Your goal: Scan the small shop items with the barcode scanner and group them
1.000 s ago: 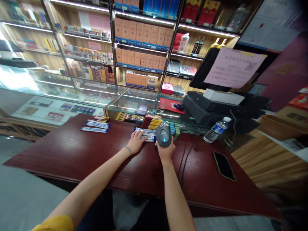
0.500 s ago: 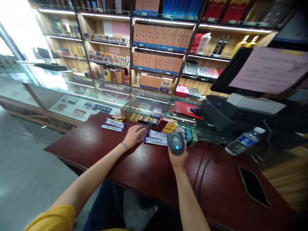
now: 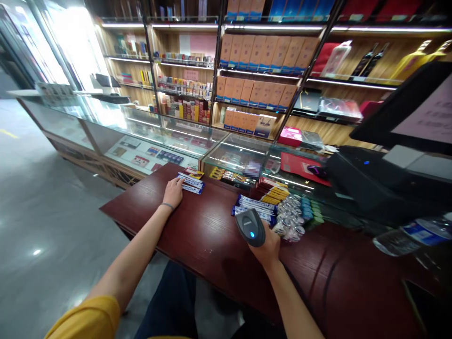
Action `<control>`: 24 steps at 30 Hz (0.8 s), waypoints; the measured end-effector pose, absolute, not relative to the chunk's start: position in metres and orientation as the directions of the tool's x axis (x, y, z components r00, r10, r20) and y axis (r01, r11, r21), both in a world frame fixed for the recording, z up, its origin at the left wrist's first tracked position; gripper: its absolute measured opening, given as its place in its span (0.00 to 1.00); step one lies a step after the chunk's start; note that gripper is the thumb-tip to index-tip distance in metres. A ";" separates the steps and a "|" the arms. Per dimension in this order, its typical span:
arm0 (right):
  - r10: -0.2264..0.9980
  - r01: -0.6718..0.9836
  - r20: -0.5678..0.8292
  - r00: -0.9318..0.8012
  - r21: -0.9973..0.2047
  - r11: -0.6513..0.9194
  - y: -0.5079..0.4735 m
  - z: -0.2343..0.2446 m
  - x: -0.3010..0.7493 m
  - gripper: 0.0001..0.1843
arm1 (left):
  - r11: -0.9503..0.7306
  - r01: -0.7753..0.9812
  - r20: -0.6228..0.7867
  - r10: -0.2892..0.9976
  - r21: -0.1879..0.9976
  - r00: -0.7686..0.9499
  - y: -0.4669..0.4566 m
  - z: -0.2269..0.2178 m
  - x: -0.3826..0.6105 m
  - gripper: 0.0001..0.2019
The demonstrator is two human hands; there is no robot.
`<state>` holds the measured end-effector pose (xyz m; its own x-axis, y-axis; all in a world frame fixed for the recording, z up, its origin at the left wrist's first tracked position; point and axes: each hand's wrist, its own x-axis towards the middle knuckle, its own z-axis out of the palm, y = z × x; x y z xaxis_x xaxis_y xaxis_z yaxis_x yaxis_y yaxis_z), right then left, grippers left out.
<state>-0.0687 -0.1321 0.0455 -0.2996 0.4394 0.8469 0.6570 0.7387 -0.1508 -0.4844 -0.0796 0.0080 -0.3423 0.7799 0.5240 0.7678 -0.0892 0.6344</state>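
My right hand is wrapped around the handle of a dark grey barcode scanner with a lit blue light. The scanner's head is just in front of a row of blue-and-white packets. On the left part of the table, my left hand lies with fingers stretched out, their tips at the left ends of a smaller group of blue-and-white packets. Behind that group is a red-and-yellow packet. Red-and-yellow packets and clear-wrapped round items lie beyond the scanner.
The dark red table meets a glass display counter. Green and blue rolls lie right of the wrapped items. A water bottle, a phone and a black monitor are on the right. Stocked shelves line the back.
My left hand has moved left from beside the larger packet row to the smaller group. The scanner has tilted and shifted toward me. The view has turned left.
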 end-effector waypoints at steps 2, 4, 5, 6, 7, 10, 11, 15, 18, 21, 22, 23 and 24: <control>0.430 0.665 0.843 -0.325 -0.119 0.737 -0.130 0.041 -0.066 0.19 | -0.101 0.703 0.495 0.780 0.704 -0.383 -0.078 0.006 -0.484 0.14; 0.443 0.675 0.830 -0.340 -0.112 0.729 -0.128 0.036 -0.063 0.21 | -0.116 0.648 0.468 0.787 0.753 -0.403 -0.078 0.004 -0.484 0.12; 0.449 0.680 0.825 -0.342 -0.112 0.725 -0.127 0.034 -0.062 0.21 | -0.119 0.636 0.458 0.794 0.762 -0.400 -0.079 0.004 -0.485 0.11; 0.454 0.687 0.823 -0.341 -0.112 0.718 -0.127 0.032 -0.060 0.22 | -0.117 0.638 0.449 0.805 0.761 -0.388 -0.079 0.004 -0.486 0.10; 0.462 0.696 0.820 -0.337 -0.114 0.709 -0.126 0.030 -0.060 0.22 | -0.111 0.652 0.443 0.816 0.750 -0.371 -0.080 0.004 -0.487 0.09; 0.470 0.708 0.820 -0.327 -0.117 0.696 -0.127 0.029 -0.060 0.23 | -0.086 0.717 0.438 0.839 0.692 -0.322 -0.082 0.007 -0.488 0.08; 0.469 0.708 0.822 -0.322 -0.120 0.696 -0.127 0.030 -0.060 0.23 | -0.086 0.733 0.439 0.845 0.674 -0.304 -0.083 0.008 -0.487 0.07; 0.455 0.694 0.835 -0.309 -0.129 0.708 -0.128 0.034 -0.062 0.20 | -0.142 0.754 0.434 0.878 0.641 -0.203 -0.084 0.011 -0.482 0.05; 0.464 0.683 0.833 -0.301 -0.151 0.715 -0.129 0.037 -0.064 0.17 | -0.184 0.717 0.443 0.876 0.672 -0.191 -0.086 0.013 -0.480 0.05; 0.441 0.690 0.855 -0.272 -0.146 0.709 -0.131 0.041 -0.067 0.15 | -0.188 0.753 0.404 0.908 0.630 -0.112 -0.094 0.018 -0.484 0.11; 0.430 0.691 0.863 -0.263 -0.143 0.709 -0.132 0.042 -0.067 0.15 | -0.188 0.792 0.371 0.927 0.581 -0.052 -0.098 0.020 -0.485 0.15; 0.422 0.690 0.870 -0.256 -0.141 0.710 -0.132 0.043 -0.068 0.15 | -0.194 0.832 0.332 0.943 0.520 0.013 -0.102 0.022 -0.486 0.18; 0.421 0.688 0.871 -0.253 -0.144 0.712 -0.132 0.044 -0.068 0.15 | -0.203 0.863 0.296 0.953 0.462 0.066 -0.106 0.023 -0.487 0.20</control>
